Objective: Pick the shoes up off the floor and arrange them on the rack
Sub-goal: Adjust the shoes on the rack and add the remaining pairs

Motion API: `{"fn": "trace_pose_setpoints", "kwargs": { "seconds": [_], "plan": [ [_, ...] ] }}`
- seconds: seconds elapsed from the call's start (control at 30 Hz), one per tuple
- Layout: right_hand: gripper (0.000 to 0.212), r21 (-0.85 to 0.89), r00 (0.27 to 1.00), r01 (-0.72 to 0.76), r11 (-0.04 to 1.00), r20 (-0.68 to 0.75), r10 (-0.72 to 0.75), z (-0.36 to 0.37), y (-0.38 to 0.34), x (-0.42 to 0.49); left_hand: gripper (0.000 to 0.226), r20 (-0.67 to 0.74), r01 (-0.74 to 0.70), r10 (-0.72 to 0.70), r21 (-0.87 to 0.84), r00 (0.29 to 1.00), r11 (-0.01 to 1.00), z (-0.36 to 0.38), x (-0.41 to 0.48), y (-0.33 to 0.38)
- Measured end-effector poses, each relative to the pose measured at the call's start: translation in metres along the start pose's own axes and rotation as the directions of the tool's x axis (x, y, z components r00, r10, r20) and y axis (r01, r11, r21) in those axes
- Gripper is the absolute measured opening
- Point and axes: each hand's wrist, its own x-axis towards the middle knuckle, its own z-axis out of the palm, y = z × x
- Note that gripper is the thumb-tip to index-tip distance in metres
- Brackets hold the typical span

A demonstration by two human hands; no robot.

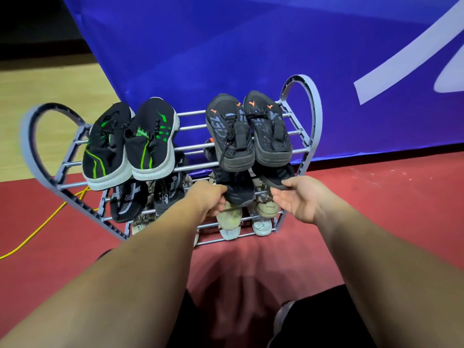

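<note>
A grey shoe rack (315,114) with heart-shaped ends stands on the red floor. On its top shelf sit a black pair with green stripes (130,144) and a dark grey pair with orange marks (247,131). On the middle shelf's right side lie two black shoes: my left hand (209,198) grips the heel of the left black shoe (237,189), and my right hand (297,198) pinches the heel of the right black shoe (276,177). A black-and-white pair (148,197) fills the middle shelf's left. Beige and white shoes (229,218) show on the lower shelves.
A blue banner (251,46) hangs right behind the rack. A yellow cable (37,229) runs across the red floor at the left. Wooden flooring (50,89) lies beyond at the far left. My dark trouser legs show at the bottom edge.
</note>
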Motion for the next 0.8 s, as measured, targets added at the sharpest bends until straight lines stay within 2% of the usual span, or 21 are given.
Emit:
{"fn": "trace_pose_setpoints", "kwargs": {
  "seconds": [0.2, 0.43, 0.57, 0.67, 0.8],
  "plan": [
    [0.023, -0.106, 0.996, -0.039, 0.994, 0.082, 0.047, -0.03, 0.002, -0.04, 0.015, -0.036, -0.001, -0.003, -0.11, 0.999, 0.994, -0.031, -0.02, -0.006],
    [0.017, -0.181, 0.984, 0.0, 0.983, 0.176, 0.033, -0.071, -0.003, -0.076, 0.031, 0.012, 0.045, -0.044, -0.054, 0.999, 0.998, -0.063, -0.04, -0.016],
    [0.025, -0.3, 0.964, -0.02, 0.954, 0.247, 0.098, -0.08, -0.001, -0.09, 0.046, 0.039, 0.04, -0.038, -0.039, 0.999, 0.998, -0.071, -0.048, -0.017],
    [0.022, -0.37, 0.943, -0.049, 0.928, 0.288, 0.164, -0.077, 0.001, -0.094, 0.056, 0.042, 0.032, -0.029, -0.066, 0.999, 0.997, -0.073, -0.052, -0.017],
    [0.025, -0.469, 0.92, -0.065, 0.881, 0.314, 0.236, -0.071, 0.005, -0.092, 0.049, 0.06, 0.034, -0.031, -0.043, 0.998, 0.999, -0.074, -0.056, -0.017]
  ]
}}
